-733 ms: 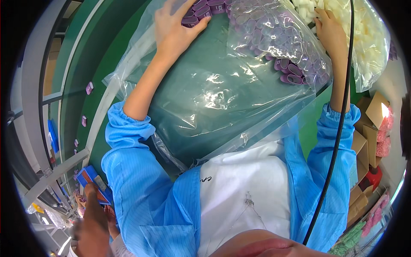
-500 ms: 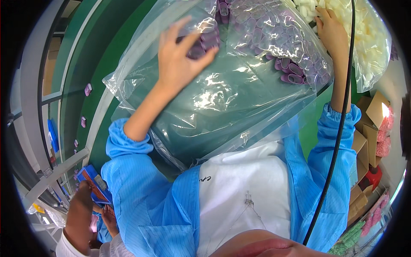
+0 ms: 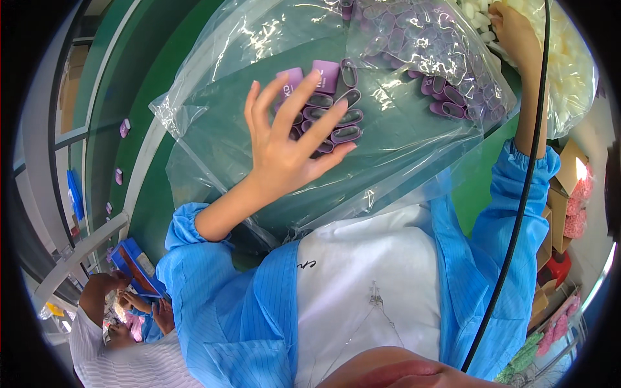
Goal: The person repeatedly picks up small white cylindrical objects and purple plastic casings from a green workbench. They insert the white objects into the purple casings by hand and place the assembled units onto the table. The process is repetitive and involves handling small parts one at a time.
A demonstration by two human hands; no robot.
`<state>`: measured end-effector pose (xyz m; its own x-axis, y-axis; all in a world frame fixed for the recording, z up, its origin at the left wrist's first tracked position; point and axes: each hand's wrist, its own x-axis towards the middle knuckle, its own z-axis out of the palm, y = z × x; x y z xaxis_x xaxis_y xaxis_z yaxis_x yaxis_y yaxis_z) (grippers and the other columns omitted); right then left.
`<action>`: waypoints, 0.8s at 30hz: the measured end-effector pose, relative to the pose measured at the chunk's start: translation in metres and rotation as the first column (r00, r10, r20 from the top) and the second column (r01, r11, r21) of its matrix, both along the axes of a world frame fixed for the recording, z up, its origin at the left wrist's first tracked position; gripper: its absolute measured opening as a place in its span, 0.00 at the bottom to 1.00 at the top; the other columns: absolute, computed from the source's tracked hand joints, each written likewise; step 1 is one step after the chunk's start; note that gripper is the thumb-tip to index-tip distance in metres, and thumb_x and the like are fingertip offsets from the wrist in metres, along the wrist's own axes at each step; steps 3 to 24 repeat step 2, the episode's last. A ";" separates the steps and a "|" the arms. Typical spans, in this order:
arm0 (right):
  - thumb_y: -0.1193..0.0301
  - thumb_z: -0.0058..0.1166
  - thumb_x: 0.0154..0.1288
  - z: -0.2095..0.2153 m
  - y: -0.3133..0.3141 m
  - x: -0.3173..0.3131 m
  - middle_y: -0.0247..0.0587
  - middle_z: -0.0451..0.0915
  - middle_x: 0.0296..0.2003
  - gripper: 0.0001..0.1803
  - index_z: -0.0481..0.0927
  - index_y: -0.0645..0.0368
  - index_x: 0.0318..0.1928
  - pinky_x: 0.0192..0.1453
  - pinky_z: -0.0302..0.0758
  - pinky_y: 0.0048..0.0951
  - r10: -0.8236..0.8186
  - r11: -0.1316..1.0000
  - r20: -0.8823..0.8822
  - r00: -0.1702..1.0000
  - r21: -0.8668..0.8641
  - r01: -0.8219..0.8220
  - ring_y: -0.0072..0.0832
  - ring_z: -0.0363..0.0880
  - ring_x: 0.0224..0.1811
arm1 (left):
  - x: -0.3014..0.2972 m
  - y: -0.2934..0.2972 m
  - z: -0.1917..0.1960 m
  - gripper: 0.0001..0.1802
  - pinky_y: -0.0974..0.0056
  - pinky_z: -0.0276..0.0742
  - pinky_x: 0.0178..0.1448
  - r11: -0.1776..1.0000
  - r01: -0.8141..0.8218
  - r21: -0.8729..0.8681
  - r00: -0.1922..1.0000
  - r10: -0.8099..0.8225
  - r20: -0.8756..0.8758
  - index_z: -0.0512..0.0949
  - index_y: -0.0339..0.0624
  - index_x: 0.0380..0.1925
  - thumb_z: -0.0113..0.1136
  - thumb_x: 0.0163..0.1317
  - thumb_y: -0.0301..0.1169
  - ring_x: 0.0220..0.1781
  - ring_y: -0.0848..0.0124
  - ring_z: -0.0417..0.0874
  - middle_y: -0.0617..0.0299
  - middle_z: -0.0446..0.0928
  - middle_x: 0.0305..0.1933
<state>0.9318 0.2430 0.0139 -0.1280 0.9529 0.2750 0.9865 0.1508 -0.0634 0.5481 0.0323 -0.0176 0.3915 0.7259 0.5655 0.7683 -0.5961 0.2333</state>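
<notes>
My left hand (image 3: pixel 294 139), fingers spread, lies over a small group of purple hollow plastic shells (image 3: pixel 346 134) with oval open ends. They rest on a large clear plastic bag (image 3: pixel 401 155) spread on the green table. At the far right my right hand (image 3: pixel 517 39) reaches among cream-white pieces (image 3: pixel 482 16) in a second clear bag (image 3: pixel 563 97). Its fingers are curled together, and what they hold, if anything, is hidden. Between the hands, many more purple shells (image 3: pixel 446 107) lie heaped, mostly beneath clear plastic.
A black cable (image 3: pixel 511 226) hangs down in front of my right arm. Cardboard boxes (image 3: pixel 566 171) with pink bundles stand at the right. A few purple shells (image 3: pixel 125 127) lie on the green surface at left. Another person (image 3: pixel 129 349) works at lower left beside a blue tray (image 3: pixel 139 268).
My left hand has come nearer to me and slightly right, and purple shells now lie loose under its fingers. My right hand has shifted a little right and farther off among the white pieces.
</notes>
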 end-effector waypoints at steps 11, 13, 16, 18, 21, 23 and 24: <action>0.72 0.57 0.61 -0.005 0.000 0.003 0.60 0.84 0.39 0.09 0.85 0.61 0.40 0.51 0.78 0.47 0.037 0.999 0.004 0.999 0.028 -0.037 0.53 0.83 0.43 | -0.005 -0.005 -0.011 0.39 0.35 0.56 0.74 0.992 0.053 0.112 0.998 -0.055 0.011 0.82 0.58 0.59 0.82 0.43 0.45 0.71 0.49 0.66 0.51 0.67 0.73; 0.72 0.57 0.61 -0.005 0.000 0.003 0.60 0.84 0.39 0.09 0.85 0.61 0.40 0.51 0.78 0.47 0.037 0.999 0.004 0.999 0.028 -0.037 0.53 0.83 0.43 | -0.005 -0.005 -0.011 0.39 0.35 0.56 0.74 0.992 0.053 0.112 0.998 -0.055 0.011 0.82 0.58 0.59 0.82 0.43 0.45 0.71 0.49 0.66 0.51 0.67 0.73; 0.72 0.57 0.61 -0.005 0.000 0.003 0.60 0.84 0.39 0.09 0.85 0.61 0.40 0.51 0.78 0.47 0.037 0.999 0.004 0.999 0.028 -0.037 0.53 0.83 0.43 | -0.005 -0.005 -0.011 0.39 0.35 0.56 0.74 0.992 0.053 0.112 0.998 -0.055 0.011 0.82 0.58 0.59 0.82 0.43 0.45 0.71 0.49 0.66 0.51 0.67 0.73; 0.72 0.57 0.61 -0.005 0.000 0.003 0.60 0.84 0.39 0.09 0.85 0.61 0.40 0.51 0.78 0.47 0.037 0.999 0.004 0.999 0.028 -0.037 0.53 0.83 0.43 | -0.005 -0.005 -0.011 0.39 0.35 0.56 0.74 0.992 0.053 0.112 0.998 -0.055 0.011 0.82 0.58 0.59 0.82 0.43 0.45 0.71 0.49 0.66 0.51 0.67 0.73; 0.72 0.57 0.61 -0.005 0.000 0.003 0.60 0.84 0.39 0.09 0.85 0.61 0.40 0.51 0.78 0.47 0.037 0.999 0.004 0.999 0.028 -0.037 0.53 0.83 0.43 | -0.005 -0.005 -0.011 0.39 0.35 0.56 0.74 0.992 0.053 0.112 0.998 -0.055 0.011 0.82 0.58 0.59 0.82 0.43 0.45 0.71 0.49 0.66 0.51 0.67 0.73; 0.72 0.57 0.61 -0.005 0.000 0.003 0.60 0.84 0.39 0.09 0.85 0.61 0.40 0.51 0.78 0.47 0.037 0.999 0.004 0.999 0.028 -0.037 0.53 0.83 0.43 | -0.005 -0.005 -0.011 0.39 0.35 0.56 0.74 0.992 0.053 0.112 0.998 -0.055 0.011 0.82 0.58 0.59 0.82 0.43 0.45 0.71 0.49 0.66 0.51 0.67 0.73; 0.72 0.57 0.61 -0.005 0.000 0.003 0.60 0.84 0.39 0.09 0.85 0.61 0.40 0.51 0.78 0.47 0.037 0.999 0.004 0.999 0.028 -0.037 0.53 0.83 0.43 | -0.005 -0.005 -0.011 0.39 0.35 0.56 0.74 0.992 0.053 0.112 0.998 -0.055 0.011 0.82 0.58 0.59 0.82 0.43 0.45 0.71 0.49 0.66 0.51 0.67 0.73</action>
